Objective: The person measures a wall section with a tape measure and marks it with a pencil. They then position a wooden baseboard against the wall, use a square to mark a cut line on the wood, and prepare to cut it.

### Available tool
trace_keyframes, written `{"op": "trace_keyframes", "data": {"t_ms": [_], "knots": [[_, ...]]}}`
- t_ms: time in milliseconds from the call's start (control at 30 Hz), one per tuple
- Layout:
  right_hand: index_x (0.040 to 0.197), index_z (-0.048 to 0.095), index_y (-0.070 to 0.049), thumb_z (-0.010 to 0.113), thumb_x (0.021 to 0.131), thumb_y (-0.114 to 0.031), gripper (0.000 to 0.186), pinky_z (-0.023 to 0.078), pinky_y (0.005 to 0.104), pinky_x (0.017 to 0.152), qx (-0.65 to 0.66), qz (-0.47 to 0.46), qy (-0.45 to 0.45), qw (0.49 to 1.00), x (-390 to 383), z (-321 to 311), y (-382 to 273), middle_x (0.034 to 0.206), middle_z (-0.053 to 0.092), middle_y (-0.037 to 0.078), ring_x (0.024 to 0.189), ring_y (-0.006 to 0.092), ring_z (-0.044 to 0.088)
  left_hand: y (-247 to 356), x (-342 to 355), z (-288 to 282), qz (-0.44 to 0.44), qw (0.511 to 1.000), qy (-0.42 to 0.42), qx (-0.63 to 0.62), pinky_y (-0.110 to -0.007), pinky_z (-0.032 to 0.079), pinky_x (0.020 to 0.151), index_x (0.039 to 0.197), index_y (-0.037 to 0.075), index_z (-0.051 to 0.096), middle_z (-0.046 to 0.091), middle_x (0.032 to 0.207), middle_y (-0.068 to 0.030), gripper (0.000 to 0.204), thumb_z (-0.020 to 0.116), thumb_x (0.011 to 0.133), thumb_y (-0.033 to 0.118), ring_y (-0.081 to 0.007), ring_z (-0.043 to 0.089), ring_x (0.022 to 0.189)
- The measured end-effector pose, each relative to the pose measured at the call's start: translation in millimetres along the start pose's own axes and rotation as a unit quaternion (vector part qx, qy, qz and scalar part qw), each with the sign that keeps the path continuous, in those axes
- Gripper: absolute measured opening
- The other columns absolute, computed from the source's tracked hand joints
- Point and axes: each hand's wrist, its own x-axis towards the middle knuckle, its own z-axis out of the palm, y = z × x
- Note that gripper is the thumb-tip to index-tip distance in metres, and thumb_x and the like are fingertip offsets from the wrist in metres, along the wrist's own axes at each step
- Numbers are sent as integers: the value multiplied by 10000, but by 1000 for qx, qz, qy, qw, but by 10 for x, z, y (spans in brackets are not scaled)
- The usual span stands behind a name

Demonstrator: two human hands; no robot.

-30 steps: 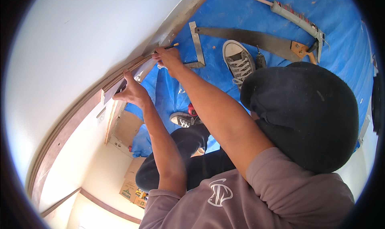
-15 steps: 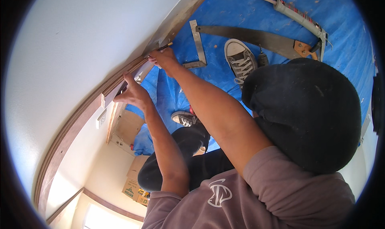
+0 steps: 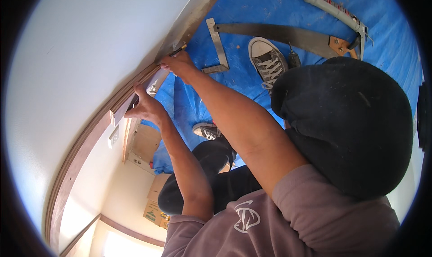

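Note:
A brown wooden trim strip (image 3: 76, 160) runs along the white wall. My left hand (image 3: 147, 107) is closed around a short length of moulding (image 3: 118, 114) lying against that strip, its pale cut end showing. Something dark sits under the left fingers, too hidden to name. Farther along the same wood, my right hand (image 3: 179, 65) presses its fingertips near the trim's far end. A dark pencil (image 3: 179, 50) with a yellowish end sticks out of the right hand towards the wall.
Blue sheeting (image 3: 238, 9) covers the floor. On it lie a metal square (image 3: 218, 45), a handsaw (image 3: 279, 35), a caulking gun (image 3: 335, 13) and a dark tool with a thin bit (image 3: 294, 58), near my shoe (image 3: 268, 62). Cardboard boxes (image 3: 155, 207) stand beyond my knee.
The whole view has shifted slightly, and floor tools appear a little higher and farther left. Both hands keep their grip and place along the trim.

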Motion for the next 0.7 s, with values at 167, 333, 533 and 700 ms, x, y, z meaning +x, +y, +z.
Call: {"op": "trace_keyframes", "data": {"t_ms": [167, 333, 533, 700], "knots": [[1010, 758, 1, 738, 960, -163, 173, 573, 326, 739, -34, 25, 18, 999, 27, -3, -3, 920, 774, 100, 821, 164, 734, -4, 13, -10, 18, 999, 2, 40, -450, 622, 940, 1300, -152, 317, 603, 1235, -323, 829, 841, 941, 381, -365, 696, 1136], [1015, 756, 11, 739, 947, -149, 175, 578, 353, 765, -9, 3, 20, 1000, 18, 12, 5, 926, 776, 106, 827, 184, 740, 64, -40, -4, 0, 999, -1, 49, -456, 621, 954, 1318, -151, 317, 592, 1256, -332, 822, 823, 951, 383, -377, 686, 1165], [940, 756, 0, 730, 921, -130, 134, 536, 347, 719, -43, 2, 30, 999, 53, 17, 12, 864, 759, 81, 783, 161, 693, 118, -50, 4, -14, 999, 1, 52, -474, 590, 1027, 1372, -144, 292, 551, 1308, -339, 857, 816, 943, 382, -383, 648, 1221], [934, 755, -16, 727, 918, -127, 116, 529, 342, 711, -37, -5, 26, 999, 102, 12, 49, 843, 747, 70, 772, 157, 684, 134, -46, -9, -45, 998, -14, 47, -472, 557, 1134, 1483, -127, 248, 483, 1434, -358, 908, 813, 954, 347, -385, 596, 1326]]}}
